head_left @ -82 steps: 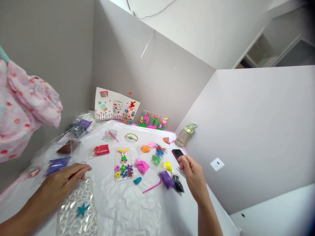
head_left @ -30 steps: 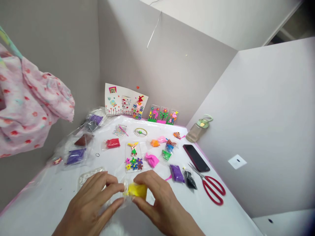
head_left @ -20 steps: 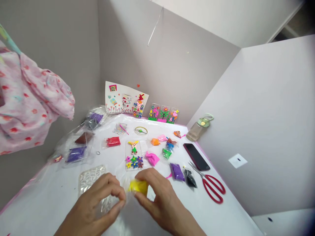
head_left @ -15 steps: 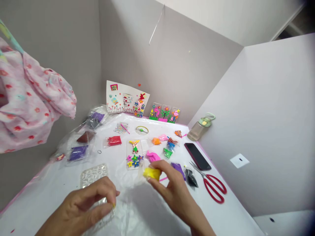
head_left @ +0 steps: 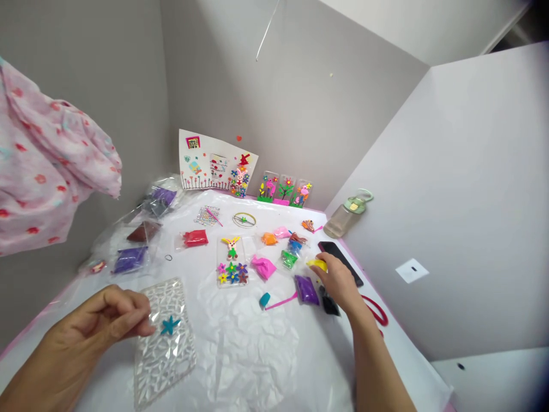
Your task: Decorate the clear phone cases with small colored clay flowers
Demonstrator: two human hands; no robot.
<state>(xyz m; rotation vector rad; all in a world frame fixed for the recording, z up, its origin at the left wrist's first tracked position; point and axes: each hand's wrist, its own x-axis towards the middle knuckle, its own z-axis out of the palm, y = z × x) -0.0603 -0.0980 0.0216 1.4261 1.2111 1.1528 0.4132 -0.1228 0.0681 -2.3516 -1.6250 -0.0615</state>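
My right hand pinches a packet of yellow modelling clay at the right, above the purple clay packet and the black clay packet. At the lower left, the thumb and fingers of my left hand are pressed together; the small bit of yellow clay seen there before is hidden now. Just beside this hand lies a clear textured plate with a teal clay star-shaped flower on it. A pink stick tool and a teal lump lie mid-table.
A clear case with a clay rabbit and flowers lies mid-table near the pink clay packet. Red-handled scissors, a phone and a bottle line the right side. Bagged clay is at left.
My right hand has carried the yellow clay packet rightwards and away from me. My left hand has drawn left, uncovering the textured plate and teal flower.
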